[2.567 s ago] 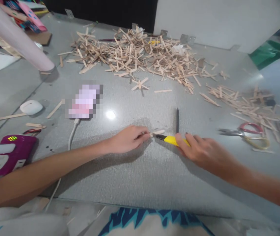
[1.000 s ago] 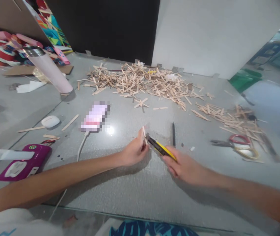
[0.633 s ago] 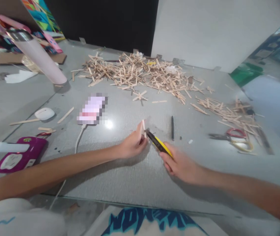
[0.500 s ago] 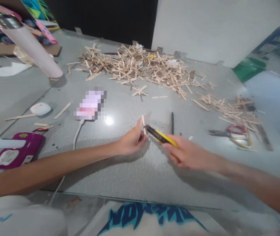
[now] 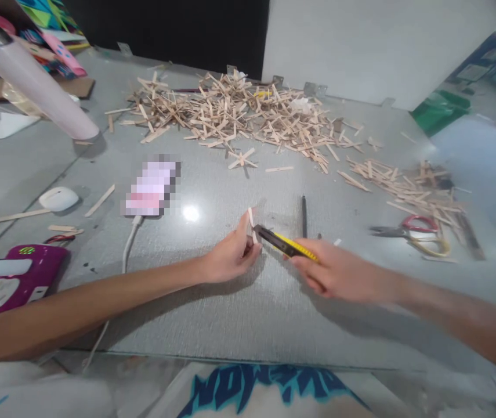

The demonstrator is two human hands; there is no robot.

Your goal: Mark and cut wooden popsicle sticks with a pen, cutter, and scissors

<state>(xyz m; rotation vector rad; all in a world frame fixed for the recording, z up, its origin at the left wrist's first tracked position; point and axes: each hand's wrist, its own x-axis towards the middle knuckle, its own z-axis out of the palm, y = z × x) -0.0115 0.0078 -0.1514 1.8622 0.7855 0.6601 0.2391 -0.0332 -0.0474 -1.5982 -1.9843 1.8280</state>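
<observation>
In the middle of the head view my left hand (image 5: 232,252) is closed on a short pale wooden stick (image 5: 250,217), held between thumb and fingers just above the table. My right hand (image 5: 328,270) grips a yellow and black utility knife (image 5: 289,244), its front end pointing left and touching or nearly touching the stick. The blade tip is too small to make out clearly. Beyond the knife, a slim black pen-like rod (image 5: 304,217) lies on the grey table (image 5: 213,325).
A large heap of wooden sticks (image 5: 225,113) spreads across the back. Scissors (image 5: 422,232) and more sticks lie right. Leftward are a phone (image 5: 152,186) with a cable, a white case (image 5: 58,199), a purple device (image 5: 17,276) and a pink bottle (image 5: 39,84). A star of sticks (image 5: 242,158) lies centrally.
The view has shifted slightly, so things on the left appear farther left. Both hands keep their grips, and the knife's front end stays at the stick, which looks slightly more tilted.
</observation>
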